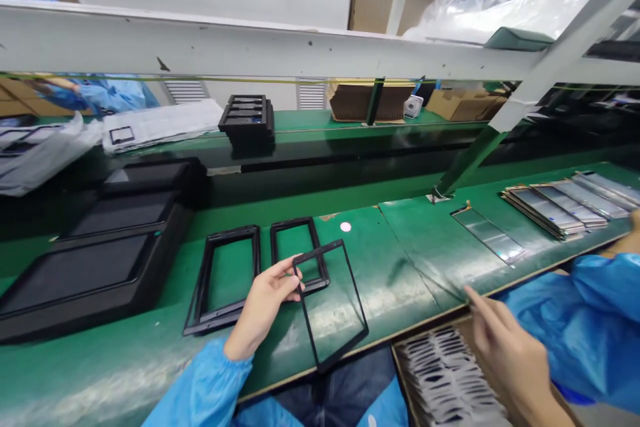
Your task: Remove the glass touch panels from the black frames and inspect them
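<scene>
My left hand [273,300] pinches the left side of a thin black rectangular frame [343,351], held tilted above the green bench near its front edge. Behind it lies another black frame [291,221], partly covered by the held one. To the left are more black frames [233,235], stacked slightly askew. My right hand [510,347], blurred, is over the bench edge with its fingers drawn together. A thin dark streak runs from its fingertips, too smeared to name. Beyond that hand, a clear glass panel [489,237] with a small ribbon tab rests on the bench.
Dark screens [100,267] lie on black foam at left. Stacked panels [560,210] are at right, near a co-worker's hand [633,233] and blue sleeve [575,320]. A carton [403,380] of white pieces is below the edge. A slanted post [470,160] stands on the bench.
</scene>
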A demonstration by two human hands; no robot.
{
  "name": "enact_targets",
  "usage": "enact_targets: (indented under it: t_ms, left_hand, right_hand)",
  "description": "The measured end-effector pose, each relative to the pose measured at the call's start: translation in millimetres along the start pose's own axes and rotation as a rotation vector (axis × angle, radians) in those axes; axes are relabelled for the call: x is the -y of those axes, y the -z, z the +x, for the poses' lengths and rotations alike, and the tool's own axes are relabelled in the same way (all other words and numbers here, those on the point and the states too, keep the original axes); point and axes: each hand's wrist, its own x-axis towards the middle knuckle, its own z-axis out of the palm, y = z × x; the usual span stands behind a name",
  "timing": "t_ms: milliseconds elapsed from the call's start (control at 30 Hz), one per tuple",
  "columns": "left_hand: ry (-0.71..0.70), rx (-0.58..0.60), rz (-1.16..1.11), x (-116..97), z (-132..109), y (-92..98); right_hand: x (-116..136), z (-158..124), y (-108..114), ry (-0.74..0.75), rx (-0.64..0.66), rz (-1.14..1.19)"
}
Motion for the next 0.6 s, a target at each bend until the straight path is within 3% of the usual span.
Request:
enact_targets:
  t_ms: [100,167,267,367,467,600]
  left_hand:
    - [-0.041,0.042,0.015,-5,-8,-5.0]
    - [-0.071,0.078,0.019,-7,-14,-9.5]
    - [-0.093,0.12,0.041,-10,-22,-15.3]
    - [-0.107,0.121,0.052,-12,-30,-17.4]
    - [-0.129,0.115,0.023,-14,-36,-16.3]
    - [-0.141,0.127,-0.011,-12,-39,-13.8]
  right_hand:
    - [37,8,12,-0.304,-0.052,0.455]
    - [70,6,7,-0.454,0.081,0.801]
    - [121,-4,-11,-0.554,0.275,1.141]
    - [159,-13,-22,-0.65,0.296,1.321]
    - [173,-17,-26,-0.708,0.28,1.416]
    - [169,-17,-31,-0.69,0.317,1.461]
